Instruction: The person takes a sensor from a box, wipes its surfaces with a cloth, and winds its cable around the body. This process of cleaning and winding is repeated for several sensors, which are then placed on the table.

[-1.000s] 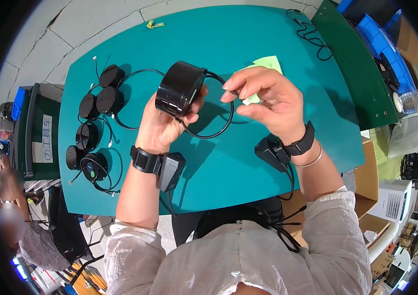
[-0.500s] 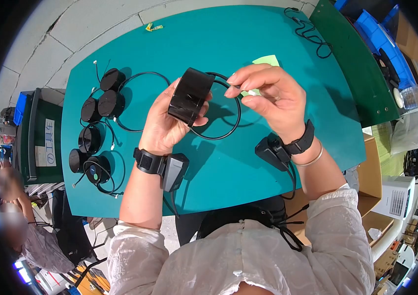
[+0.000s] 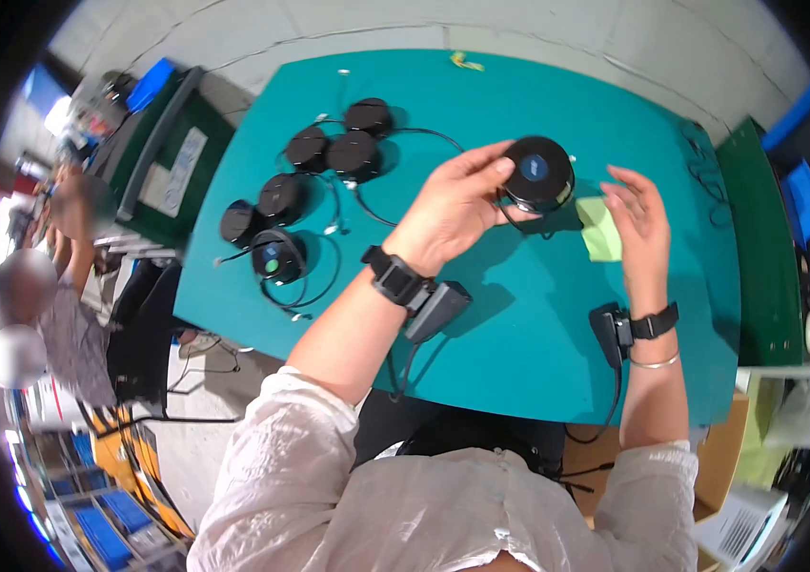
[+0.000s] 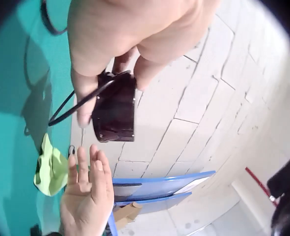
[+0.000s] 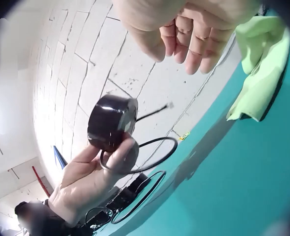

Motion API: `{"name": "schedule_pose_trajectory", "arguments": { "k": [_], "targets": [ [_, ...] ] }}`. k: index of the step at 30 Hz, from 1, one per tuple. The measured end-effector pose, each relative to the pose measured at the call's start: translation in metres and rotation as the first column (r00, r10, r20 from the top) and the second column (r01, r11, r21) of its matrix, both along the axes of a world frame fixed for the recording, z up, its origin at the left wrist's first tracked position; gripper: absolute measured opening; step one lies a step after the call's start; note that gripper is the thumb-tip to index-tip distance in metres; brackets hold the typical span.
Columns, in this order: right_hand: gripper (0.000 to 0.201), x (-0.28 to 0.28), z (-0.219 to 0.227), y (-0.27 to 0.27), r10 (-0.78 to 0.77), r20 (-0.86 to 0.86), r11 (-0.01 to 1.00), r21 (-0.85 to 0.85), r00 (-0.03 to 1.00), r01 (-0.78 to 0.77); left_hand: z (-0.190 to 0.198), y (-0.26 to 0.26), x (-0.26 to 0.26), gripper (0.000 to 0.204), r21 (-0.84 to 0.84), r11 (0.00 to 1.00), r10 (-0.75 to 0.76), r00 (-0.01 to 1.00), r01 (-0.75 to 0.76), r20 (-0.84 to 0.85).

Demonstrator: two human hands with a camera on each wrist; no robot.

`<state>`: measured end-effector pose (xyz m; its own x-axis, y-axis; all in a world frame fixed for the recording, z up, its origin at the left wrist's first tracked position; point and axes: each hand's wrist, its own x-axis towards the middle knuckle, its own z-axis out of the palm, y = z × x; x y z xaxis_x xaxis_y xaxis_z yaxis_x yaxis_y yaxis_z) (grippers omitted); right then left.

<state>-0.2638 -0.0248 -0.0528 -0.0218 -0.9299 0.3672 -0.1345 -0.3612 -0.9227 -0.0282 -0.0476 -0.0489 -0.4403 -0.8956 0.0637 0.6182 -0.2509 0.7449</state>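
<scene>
My left hand (image 3: 453,205) holds a glossy black puck-shaped device (image 3: 540,176) above the table, thumb on its rim and fingers beneath. A round blue label on its flat face is turned upward. The device's black cable (image 5: 174,150) loops below it in the right wrist view, and a short end with a pale connector (image 5: 170,104) sticks out to the side. My right hand (image 3: 641,224) is apart from the device, fingers loosely extended with nothing in them. It hovers beside a light green cloth (image 3: 598,231) lying on the table.
Several similar black devices (image 3: 354,155) with cables lie on the left of the green table (image 3: 519,334). A coiled black cable (image 3: 705,176) is at the far right, beside a dark green panel (image 3: 758,257). A yellow scrap (image 3: 466,62) lies near the back edge. Another person (image 3: 81,334) is at far left.
My right hand has let go of the cable end and moved away to the right. The left hand has turned the device so its labelled face shows. The head view has swung left.
</scene>
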Motion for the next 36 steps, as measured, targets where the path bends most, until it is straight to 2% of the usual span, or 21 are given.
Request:
{"name": "schedule_pose_trajectory", "arguments": {
  "k": [2, 3, 5, 6, 9, 14, 16, 18, 19, 21, 25, 27, 28, 30, 32, 34, 36],
  "targets": [
    [0.026, -0.011, -0.006, -0.008, -0.085, 0.014, 0.996, 0.029, 0.996, 0.085, 0.012, 0.002, 0.005, 0.039, -0.059, 0.989, 0.146, 0.963, -0.136, 0.228],
    [0.026, -0.013, -0.005, -0.008, -0.058, 0.024, 0.998, 0.0, 0.998, 0.058, 0.014, 0.002, 0.008, 0.039, -0.135, 0.976, 0.202, 0.932, -0.169, 0.3],
    [0.025, -0.015, -0.001, -0.007, -0.123, 0.021, 0.99, 0.067, 0.992, 0.122, 0.021, -0.003, 0.015, 0.038, -0.187, 0.95, 0.301, 0.894, -0.25, 0.333],
    [0.025, -0.017, -0.001, -0.009, -0.099, 0.026, 0.994, 0.05, 0.995, 0.098, 0.027, -0.004, 0.021, 0.038, -0.205, 0.936, 0.343, 0.869, -0.285, 0.356],
    [0.024, -0.018, -0.004, -0.011, -0.153, 0.014, 0.987, 0.057, 0.988, 0.152, 0.045, -0.006, 0.049, 0.037, -0.225, 0.897, 0.435, 0.845, -0.379, 0.312],
    [0.023, -0.016, -0.006, -0.012, -0.105, -0.028, 0.993, 0.054, 0.994, 0.106, 0.084, -0.002, 0.113, 0.034, -0.252, 0.797, 0.6, 0.764, -0.548, 0.236],
    [0.022, -0.015, -0.007, -0.01, -0.095, -0.051, 0.994, 0.045, 0.994, 0.097, 0.078, -0.028, 0.143, 0.035, -0.222, 0.729, 0.683, 0.708, -0.647, 0.179],
    [0.021, -0.014, -0.008, -0.01, -0.093, -0.093, 0.995, 0.025, 0.991, 0.096, 0.064, -0.05, 0.163, 0.035, -0.133, 0.672, 0.737, 0.639, -0.729, 0.222],
    [0.021, -0.014, -0.009, -0.01, -0.099, -0.088, 0.995, 0.02, 0.991, 0.101, 0.059, -0.052, 0.164, 0.035, -0.14, 0.675, 0.734, 0.642, -0.724, 0.22],
    [0.02, -0.015, -0.011, -0.012, -0.083, -0.079, 0.996, 0.022, 0.993, 0.085, 0.049, -0.059, 0.167, 0.034, -0.072, 0.723, 0.662, 0.658, -0.687, 0.358],
    [0.018, -0.017, -0.013, -0.014, -0.084, -0.057, 0.996, 0.024, 0.995, 0.086, 0.029, -0.072, 0.169, 0.027, 0.05, 0.714, 0.656, 0.692, -0.699, 0.301],
    [0.018, -0.018, -0.014, -0.016, -0.085, -0.047, 0.996, 0.02, 0.995, 0.086, 0.025, -0.07, 0.172, 0.025, 0.039, 0.67, 0.68, 0.634, -0.741, 0.368],
    [0.018, -0.017, -0.014, -0.016, -0.078, -0.037, 0.997, 0.02, 0.996, 0.079, 0.023, -0.07, 0.176, 0.025, 0.041, 0.674, 0.675, 0.638, -0.737, 0.37],
    [0.018, -0.016, -0.014, -0.015, -0.079, -0.05, 0.997, 0.022, 0.996, 0.08, 0.02, -0.071, 0.181, 0.025, -0.062, 0.629, 0.662, 0.492, -0.775, 0.565],
    [0.018, -0.015, -0.014, -0.015, -0.076, -0.058, 0.997, 0.021, 0.995, 0.078, 0.017, -0.071, 0.186, 0.023, -0.073, 0.631, 0.665, 0.49, -0.772, 0.563],
    [0.017, -0.014, -0.013, -0.014, -0.072, -0.102, 0.997, 0.023, 0.992, 0.075, 0.016, -0.07, 0.19, 0.02, 0.013, 0.659, 0.623, 0.555, -0.752, 0.551],
    [0.017, -0.013, -0.012, -0.013, -0.077, -0.094, 0.997, 0.022, 0.993, 0.08, 0.019, -0.068, 0.19, 0.026, 0.014, 0.678, 0.572, 0.54, -0.735, 0.618]
  ]
}}
